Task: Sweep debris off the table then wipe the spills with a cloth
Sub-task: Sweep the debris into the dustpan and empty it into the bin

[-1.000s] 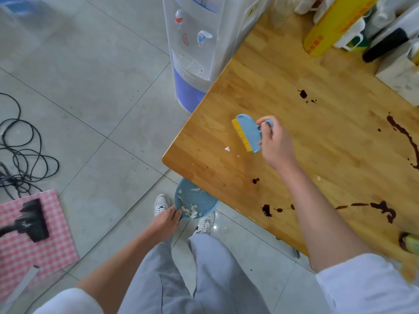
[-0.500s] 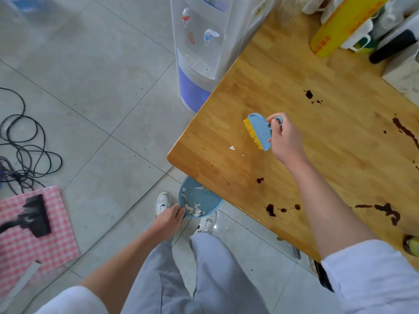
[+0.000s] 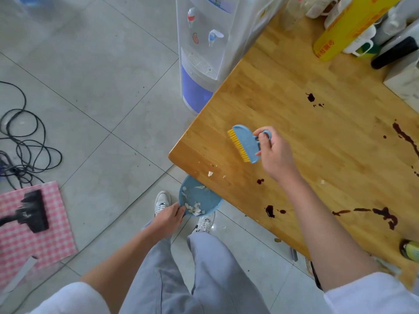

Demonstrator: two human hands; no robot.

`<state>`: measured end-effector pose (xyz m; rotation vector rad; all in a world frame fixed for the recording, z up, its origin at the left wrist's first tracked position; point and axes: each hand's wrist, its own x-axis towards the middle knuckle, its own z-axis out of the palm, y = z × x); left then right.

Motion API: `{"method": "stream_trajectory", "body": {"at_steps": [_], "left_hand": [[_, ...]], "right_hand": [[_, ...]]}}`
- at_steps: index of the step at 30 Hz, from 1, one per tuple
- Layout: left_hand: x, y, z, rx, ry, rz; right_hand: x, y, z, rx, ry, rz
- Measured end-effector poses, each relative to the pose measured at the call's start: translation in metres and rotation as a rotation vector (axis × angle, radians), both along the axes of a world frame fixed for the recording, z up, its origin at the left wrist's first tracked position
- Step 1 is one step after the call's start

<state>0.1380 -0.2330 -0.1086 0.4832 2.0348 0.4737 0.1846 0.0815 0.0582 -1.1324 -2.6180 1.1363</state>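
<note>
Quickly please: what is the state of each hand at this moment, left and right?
Left hand: grips the rim of the round blue plastic dustpan.
Right hand: grips the handle of the small blue brush with yellow bristles.

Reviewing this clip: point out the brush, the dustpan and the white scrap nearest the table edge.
brush (image 3: 246, 141), head view, on its blue back.
dustpan (image 3: 205, 197), head view, on its bare blue inside.
white scrap (image 3: 210, 173), head view, on the scrap's middle, near the table edge above the dustpan.
</note>
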Motion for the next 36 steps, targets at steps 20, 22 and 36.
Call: {"method": "stream_trajectory", "body": {"at_steps": [20, 22, 36], "left_hand": [[-0.003, -0.005, -0.005, 0.137, 0.338, -0.337], [-0.002, -0.004, -0.006, 0.092, 0.303, -0.349], [-0.009, -0.007, 0.018, -0.022, -0.137, 0.034]], "right_hand": [[-0.010, -0.052, -0.013, -0.047, 0.084, 0.158], [-0.017, -0.060, -0.019, -0.047, 0.080, 0.206], [-0.014, -0.074, -0.020, -0.016, -0.004, 0.393]]}}
